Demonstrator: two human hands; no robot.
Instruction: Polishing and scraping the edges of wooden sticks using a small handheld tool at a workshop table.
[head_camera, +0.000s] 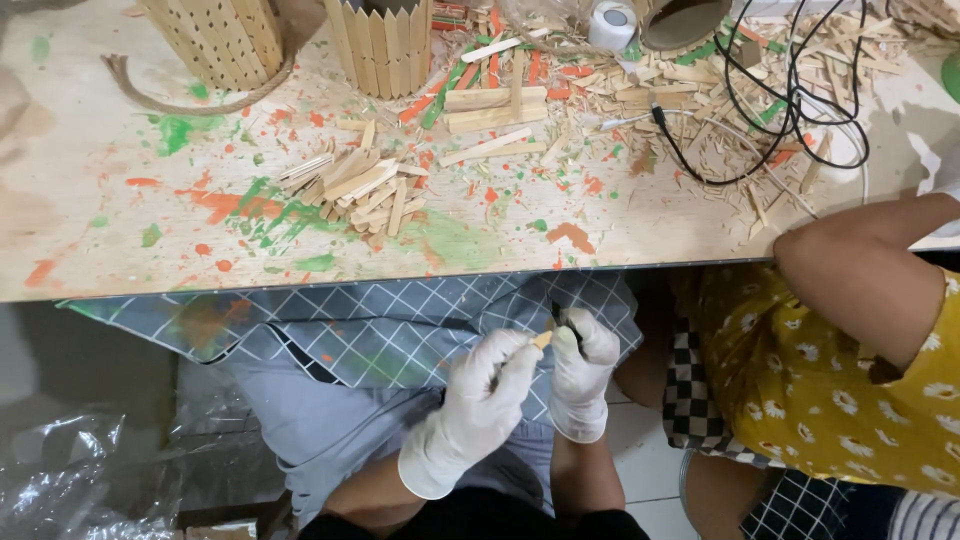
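My left hand (475, 410), in a white rubber glove, is closed in a grip on a small pale wooden stick piece (542, 340), which pokes out past my fingertips toward the right. My right hand (582, 372), gloved the same, is closed around a thin dark tool (558, 316) whose tip meets the end of that stick piece. Both hands sit low over my lap, just below the near edge of the desk, above a blue-grey checked apron (380, 330).

To my right, another person's bare arm (870, 275) in a yellow flowered shirt rests on the desk's near right corner.

On the paint-spattered plywood desk (120, 230), a loose pile of short wooden sticks (355, 190) lies near the middle. Beyond it lie longer flat sticks (492, 108), then black cables (790, 100) over wood scraps toward the far right. Two stick-built wooden holders (300, 40) stand at the far edge.
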